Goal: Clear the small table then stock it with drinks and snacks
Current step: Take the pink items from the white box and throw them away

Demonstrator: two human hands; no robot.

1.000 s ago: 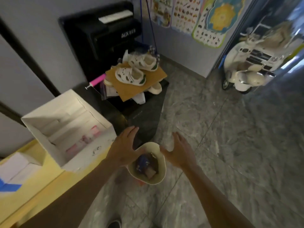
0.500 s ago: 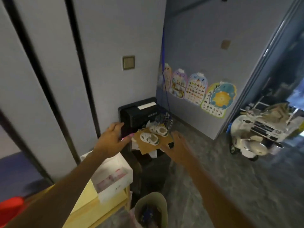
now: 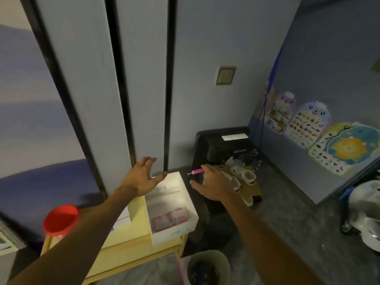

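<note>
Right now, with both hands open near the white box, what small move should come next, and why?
Probably grip the white box by its sides: the left hand and the right hand hover open on either side of it, and it sits on the yellow table.

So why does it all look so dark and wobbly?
Head view: the room is dim and bluish; the left wall is smeared by blur; the black strips bend from the wide lens; the white box is brightest.
</note>
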